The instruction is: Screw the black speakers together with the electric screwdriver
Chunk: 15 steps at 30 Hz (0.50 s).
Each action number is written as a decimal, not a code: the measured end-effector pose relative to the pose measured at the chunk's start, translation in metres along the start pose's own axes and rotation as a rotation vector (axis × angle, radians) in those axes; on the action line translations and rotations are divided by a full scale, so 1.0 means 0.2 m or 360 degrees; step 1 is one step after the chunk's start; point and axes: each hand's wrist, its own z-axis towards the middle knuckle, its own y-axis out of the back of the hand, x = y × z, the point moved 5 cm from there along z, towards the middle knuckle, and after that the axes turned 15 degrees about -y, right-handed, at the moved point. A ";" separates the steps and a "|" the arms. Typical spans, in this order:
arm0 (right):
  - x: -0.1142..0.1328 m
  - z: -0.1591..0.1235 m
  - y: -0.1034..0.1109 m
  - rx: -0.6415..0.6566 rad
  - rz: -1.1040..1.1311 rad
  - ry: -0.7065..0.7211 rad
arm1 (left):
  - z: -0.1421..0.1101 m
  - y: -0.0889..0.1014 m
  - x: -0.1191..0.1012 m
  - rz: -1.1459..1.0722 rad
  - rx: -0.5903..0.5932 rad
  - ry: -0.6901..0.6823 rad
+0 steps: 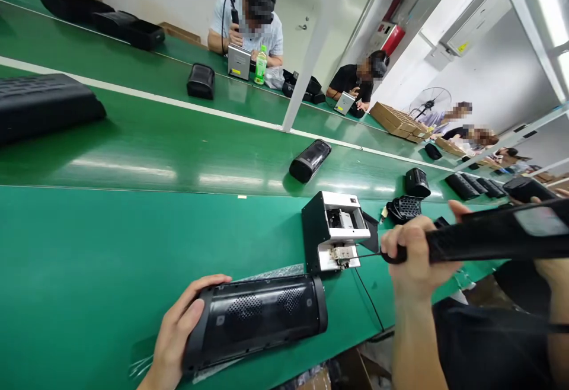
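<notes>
My left hand (180,319) is wrapped round the left end of a black speaker housing (262,313), which has two perforated patches on its upper face. The housing lies on its side on the green bench, partly over a clear plastic bag (280,271). My right hand (413,251) grips a black electric screwdriver (484,233) held level, its thin bit pointing left. The bit's tip reaches the front outlet of a black and silver screw feeder (338,233); whether it carries a screw is too small to tell.
Behind the bench runs a green conveyor (146,153) with a black speaker (310,160) on it. A dark perforated part (404,209) lies right of the feeder. A co-worker in black (493,342) sits close at right. Other people work across the line. A white post (317,46) stands there.
</notes>
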 end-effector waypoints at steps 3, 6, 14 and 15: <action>-0.17 -0.03 0.04 0.0053 -0.0054 -0.0142 | 0.00 0.01 0.01 -0.0022 0.0006 -0.0004; -0.23 -0.12 0.06 0.0159 -0.0094 -0.0325 | 0.00 0.01 0.03 -0.0037 0.0012 0.0003; 0.17 -0.22 -0.21 0.0327 0.0188 -0.0302 | 0.00 -0.01 0.05 -0.0145 0.0070 -0.0097; 0.19 -0.23 -0.31 0.0436 0.0183 -0.0317 | 0.00 -0.02 0.04 -0.0149 0.0080 -0.0098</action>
